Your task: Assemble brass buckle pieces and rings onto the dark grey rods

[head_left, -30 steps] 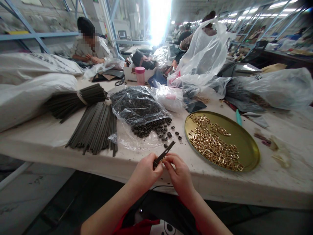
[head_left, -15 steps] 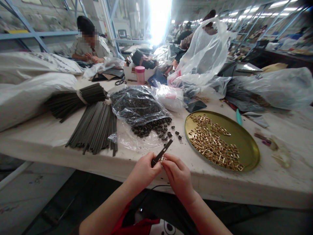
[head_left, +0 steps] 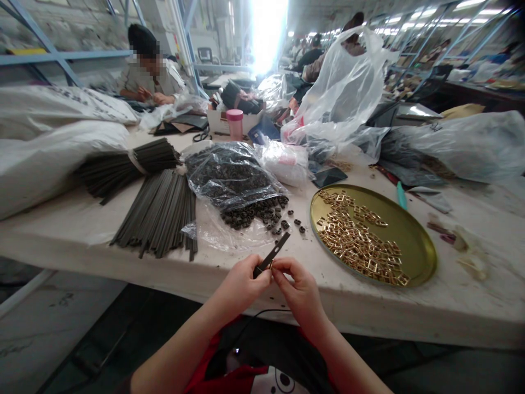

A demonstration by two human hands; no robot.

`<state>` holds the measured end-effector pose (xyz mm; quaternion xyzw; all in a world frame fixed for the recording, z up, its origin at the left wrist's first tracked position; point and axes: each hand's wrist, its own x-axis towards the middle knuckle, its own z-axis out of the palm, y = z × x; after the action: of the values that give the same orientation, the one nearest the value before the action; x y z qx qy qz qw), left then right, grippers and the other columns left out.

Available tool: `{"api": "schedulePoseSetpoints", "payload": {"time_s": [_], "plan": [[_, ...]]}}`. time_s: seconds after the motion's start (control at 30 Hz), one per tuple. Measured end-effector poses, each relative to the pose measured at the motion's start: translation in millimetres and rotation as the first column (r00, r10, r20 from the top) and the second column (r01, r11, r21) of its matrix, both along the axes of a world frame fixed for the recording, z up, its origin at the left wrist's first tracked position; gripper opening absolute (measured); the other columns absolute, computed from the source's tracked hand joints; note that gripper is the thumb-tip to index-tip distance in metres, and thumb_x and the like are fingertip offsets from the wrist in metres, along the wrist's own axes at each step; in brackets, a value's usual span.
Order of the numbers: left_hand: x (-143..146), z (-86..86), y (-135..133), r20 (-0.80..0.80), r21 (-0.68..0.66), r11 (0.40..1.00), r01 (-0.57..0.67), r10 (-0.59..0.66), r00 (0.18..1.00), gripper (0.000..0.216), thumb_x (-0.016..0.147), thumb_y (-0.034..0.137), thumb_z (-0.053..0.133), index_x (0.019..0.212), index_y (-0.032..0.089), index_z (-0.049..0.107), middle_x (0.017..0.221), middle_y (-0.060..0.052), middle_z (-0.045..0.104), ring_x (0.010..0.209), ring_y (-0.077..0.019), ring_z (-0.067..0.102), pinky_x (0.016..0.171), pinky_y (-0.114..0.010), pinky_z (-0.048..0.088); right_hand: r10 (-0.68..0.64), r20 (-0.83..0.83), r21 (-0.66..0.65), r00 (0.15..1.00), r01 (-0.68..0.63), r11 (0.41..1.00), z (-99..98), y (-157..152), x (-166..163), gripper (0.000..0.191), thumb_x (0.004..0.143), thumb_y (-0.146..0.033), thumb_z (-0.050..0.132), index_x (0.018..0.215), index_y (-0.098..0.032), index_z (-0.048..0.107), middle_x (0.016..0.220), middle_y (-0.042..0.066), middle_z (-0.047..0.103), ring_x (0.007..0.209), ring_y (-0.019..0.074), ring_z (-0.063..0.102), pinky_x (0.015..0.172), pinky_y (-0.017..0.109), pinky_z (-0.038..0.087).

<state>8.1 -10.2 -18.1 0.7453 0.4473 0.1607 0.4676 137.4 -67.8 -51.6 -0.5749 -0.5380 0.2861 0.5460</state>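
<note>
My left hand [head_left: 245, 280] is closed around a dark strap [head_left: 276, 250], whose end with a slot in it points up and to the right. At the strap, between the fingertips of both hands, a small gold buckle [head_left: 270, 265] partly shows. My right hand [head_left: 298, 285] pinches it with thumb and forefinger; the fingers hide how buckle and strap meet. Both hands are at the table's front edge. To the right, a round gold tray [head_left: 410, 235] bears a heap of gold buckles [head_left: 353, 235]. Small black loops [head_left: 246, 214] spill from a clear plastic bag [head_left: 229, 175] ahead.
Dark straps [head_left: 159, 213] lie fanned at left, beside a tied bundle [head_left: 151, 156]. White sacks [head_left: 61, 153] border the far left. A pink-lidded jar [head_left: 235, 126], a box [head_left: 217, 123] and plastic bags [head_left: 344, 87] stand behind. Another person [head_left: 151, 82] sits across the table.
My right hand has shifted slightly at the buckle, its fingers more bent. The left hand and strap stay almost in place.
</note>
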Motion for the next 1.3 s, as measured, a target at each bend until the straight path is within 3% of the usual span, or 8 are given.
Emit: {"api": "schedulePoseSetpoints", "payload": {"time_s": [0.1, 0.3, 0.53, 0.63, 0.77, 0.9, 1.1, 1.3], "plan": [[0.3, -0.7, -0.7, 0.003, 0.001, 1.0, 0.004, -0.004, 1.0, 0.01, 0.076, 0.025, 0.047, 0.072, 0.017, 0.051, 0.066, 0.002, 0.054, 0.065, -0.0143, 0.05, 0.059, -0.024, 0.036, -0.014, -0.05, -0.026, 0.999, 0.013, 1.0, 0.3, -0.8, -1.5, 0.005, 0.079, -0.019, 0.054, 0.081, -0.02, 0.059, 0.076, 0.001, 0.064, 0.072, 0.0143, 0.06, 0.065, 0.025, 0.049], [3.3, -1.5, -3.8, -0.007, 0.053, 0.998, -0.032, 0.032, 0.999, 0.01, 0.077, 0.025, 0.047, 0.07, 0.018, 0.048, 0.067, 0.002, 0.054, 0.066, -0.0147, 0.05, 0.059, -0.025, 0.035, -0.062, 0.099, -0.017, 0.993, 0.064, 0.998, 3.7, -1.4, -2.2, 0.008, 0.078, -0.015, 0.053, 0.081, -0.021, 0.058, 0.082, 0.003, 0.066, 0.078, 0.0165, 0.062, 0.072, 0.029, 0.049], [4.9, 0.6, -5.1, -0.012, 0.028, 0.999, -0.027, 0.028, 1.0, 0.012, 0.077, 0.027, 0.046, 0.071, 0.017, 0.05, 0.069, 0.0, 0.056, 0.067, -0.0154, 0.051, 0.06, -0.025, 0.035, -0.104, 0.222, -0.058, 0.97, 0.12, 0.991, 3.9, -2.3, -4.5, 0.007, 0.08, -0.018, 0.051, 0.083, -0.02, 0.056, 0.078, 0.003, 0.067, 0.072, 0.0176, 0.064, 0.065, 0.028, 0.049], [3.9, 1.6, -4.3, -0.007, 0.013, 1.0, -0.013, 0.013, 1.0, 0.011, 0.076, 0.025, 0.046, 0.074, 0.017, 0.052, 0.071, 0.0, 0.058, 0.069, -0.0157, 0.052, 0.062, -0.025, 0.036, -0.061, 0.237, -0.06, 0.97, 0.077, 0.995, 4.5, -1.9, -0.4, 0.008, 0.081, -0.018, 0.05, 0.085, -0.02, 0.056, 0.079, 0.003, 0.067, 0.072, 0.0171, 0.064, 0.065, 0.028, 0.049], [0.6, 4.1, -1.1, -0.021, -0.044, 0.998, 0.051, -0.052, 0.998, 0.011, 0.074, 0.022, 0.045, 0.069, 0.017, 0.053, 0.064, 0.002, 0.056, 0.063, -0.014, 0.051, 0.057, -0.023, 0.035, 0.044, 0.286, 0.046, 0.957, -0.06, 0.997, 9.5, 1.0, 9.9, 0.009, 0.08, -0.014, 0.051, 0.081, -0.02, 0.058, 0.092, 0.007, 0.064, 0.086, 0.017, 0.061, 0.075, 0.029, 0.048], [-0.6, 7.5, 2.5, -0.039, -0.084, 0.993, 0.08, -0.083, 0.996, 0.012, 0.072, 0.021, 0.044, 0.064, 0.017, 0.051, 0.059, 0.004, 0.053, 0.058, -0.0125, 0.049, 0.052, -0.022, 0.033, 0.113, 0.32, 0.108, 0.941, -0.155, 0.982, 15.4, 3.9, 16.1, 0.011, 0.08, -0.013, 0.051, 0.08, -0.02, 0.059, 0.086, 0.005, 0.063, 0.081, 0.0159, 0.061, 0.071, 0.027, 0.049], [0.5, 7.3, 4.3, -0.036, -0.098, 0.991, 0.086, -0.09, 0.995, 0.013, 0.071, 0.022, 0.043, 0.062, 0.017, 0.051, 0.056, 0.004, 0.05, 0.056, -0.0119, 0.047, 0.051, -0.022, 0.032, 0.168, 0.208, 0.085, 0.964, -0.189, 0.978, 16.5, 6.3, 17.5, 0.011, 0.078, -0.012, 0.053, 0.077, -0.02, 0.061, 0.08, 0.003, 0.063, 0.076, 0.0141, 0.06, 0.068, 0.026, 0.049], [0.7, 4.2, 7.5, -0.031, -0.126, 0.986, 0.111, -0.116, 0.993, 0.013, 0.071, 0.022, 0.043, 0.062, 0.017, 0.052, 0.054, 0.005, 0.047, 0.053, -0.0109, 0.045, 0.047, -0.021, 0.03, 0.207, -0.11, -0.097, 0.972, -0.218, 0.971, 9.2, 7.9, 20.7, 0.007, 0.074, -0.014, 0.056, 0.072, -0.019, 0.061, 0.069, 0.0, 0.06, 0.063, 0.0121, 0.057, 0.057, 0.023, 0.048]]}}
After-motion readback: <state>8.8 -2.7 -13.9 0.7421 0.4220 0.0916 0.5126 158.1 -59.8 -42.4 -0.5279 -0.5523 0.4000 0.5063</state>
